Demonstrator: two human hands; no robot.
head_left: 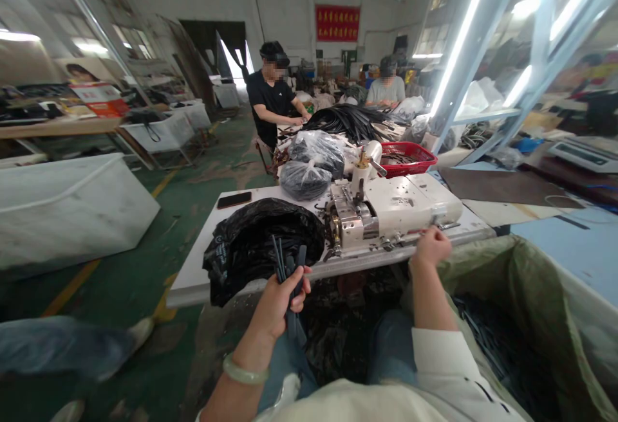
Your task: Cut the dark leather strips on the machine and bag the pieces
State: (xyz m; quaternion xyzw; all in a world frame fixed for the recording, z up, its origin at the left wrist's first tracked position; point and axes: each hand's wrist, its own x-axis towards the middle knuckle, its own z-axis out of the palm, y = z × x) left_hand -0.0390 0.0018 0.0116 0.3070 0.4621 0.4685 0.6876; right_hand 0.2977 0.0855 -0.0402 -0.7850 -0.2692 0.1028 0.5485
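My left hand [280, 303] is closed around a small bundle of dark strips [290, 267], held upright in front of a crumpled black plastic bag [255, 242] on the white table [193, 280]. My right hand [431, 246] is curled at the front edge of a cream-coloured machine [391, 210] that stands on the table; whether its fingers grip anything there is hidden. A green bangle [244, 374] circles my left wrist.
A large greenish sack [521, 300] of dark strips gapes at my right. Tied plastic bags [309, 168], a red basket [408, 157] and a phone [234, 200] lie further back. Two people work at a far table. A white bin [67, 210] stands left.
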